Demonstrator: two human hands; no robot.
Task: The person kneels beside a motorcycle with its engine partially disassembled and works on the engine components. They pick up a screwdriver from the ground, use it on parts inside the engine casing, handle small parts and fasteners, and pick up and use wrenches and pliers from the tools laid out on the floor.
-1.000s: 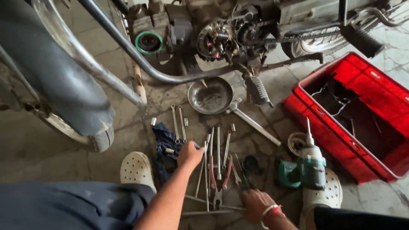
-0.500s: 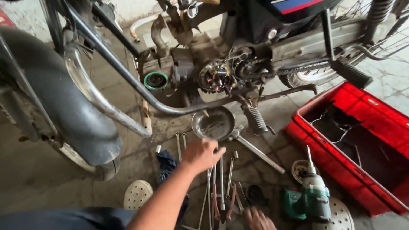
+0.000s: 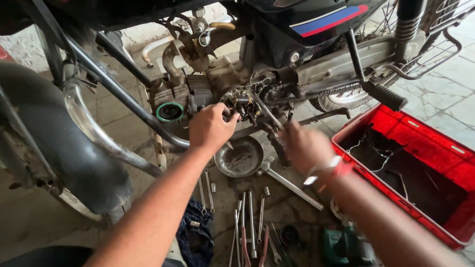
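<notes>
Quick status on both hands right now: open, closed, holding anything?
Left hand: fingers curled at the exposed engine parts; whether it grips anything cannot be told.
Right hand: blurred, near the engine, apparently empty; open or closed cannot be told.

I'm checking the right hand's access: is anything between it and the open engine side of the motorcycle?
Nothing visible blocks it. The right hand, blurred, hangs just beside the exposed engine parts, where the left hand already touches. The metal bowl lies lower, on the floor.
</notes>
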